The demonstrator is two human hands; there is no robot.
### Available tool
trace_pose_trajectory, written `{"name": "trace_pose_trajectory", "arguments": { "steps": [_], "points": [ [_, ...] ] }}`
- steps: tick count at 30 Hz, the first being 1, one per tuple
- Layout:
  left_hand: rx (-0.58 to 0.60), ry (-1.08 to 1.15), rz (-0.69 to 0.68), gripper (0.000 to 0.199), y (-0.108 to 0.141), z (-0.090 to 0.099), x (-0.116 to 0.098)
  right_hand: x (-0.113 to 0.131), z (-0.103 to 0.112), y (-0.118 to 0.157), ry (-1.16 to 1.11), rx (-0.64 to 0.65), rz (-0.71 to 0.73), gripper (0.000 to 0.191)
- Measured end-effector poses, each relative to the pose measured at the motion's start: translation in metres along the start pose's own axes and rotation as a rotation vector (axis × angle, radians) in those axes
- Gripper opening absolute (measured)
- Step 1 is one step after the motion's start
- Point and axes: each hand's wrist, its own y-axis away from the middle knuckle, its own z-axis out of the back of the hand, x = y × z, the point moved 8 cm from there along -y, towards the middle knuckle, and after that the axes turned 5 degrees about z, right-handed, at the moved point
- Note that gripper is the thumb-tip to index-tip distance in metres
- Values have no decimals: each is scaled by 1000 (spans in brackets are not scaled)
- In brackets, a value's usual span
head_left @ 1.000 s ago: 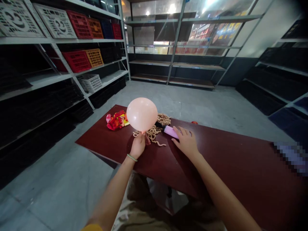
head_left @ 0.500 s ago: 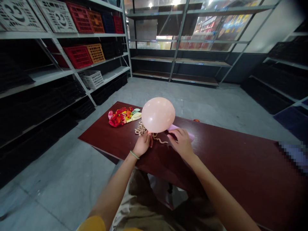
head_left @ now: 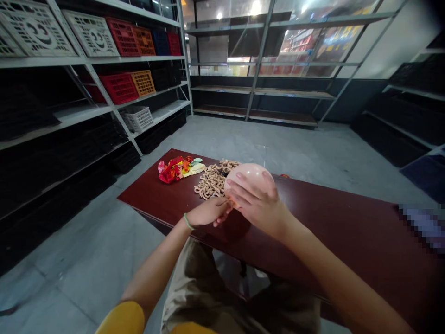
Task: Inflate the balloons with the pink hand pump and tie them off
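Note:
A pale pink inflated balloon is between my hands above the table, tilted to the right. My left hand, with a green band at the wrist, is closed on the balloon's neck. Over the near side of the balloon lies my right hand, its fingers curved around the surface and holding it. Just behind my left hand sits a pile of beige, twisted cord-like pieces. Farther left are several uninflated balloons in red, yellow and pale green.
The dark red table stretches away to the right, where a blurred purple-grey item lies at its edge. Shelves with crates line the left side. A metal rack stands at the back across the grey floor.
The balloon has moved right and lower, uncovering more of the beige pile. My right hand has come from beside the balloon onto it. The lilac item behind no longer shows.

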Motion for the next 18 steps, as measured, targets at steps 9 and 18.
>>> {"name": "trace_pose_trajectory", "arguments": {
  "steps": [9,18],
  "points": [
    [276,125,65,33,3,-47,-30,-17,9,32,-233,174,-97,33],
    [336,41,123,34,-8,-67,-33,-17,10,62,-240,194,-129,19]
  ]
}}
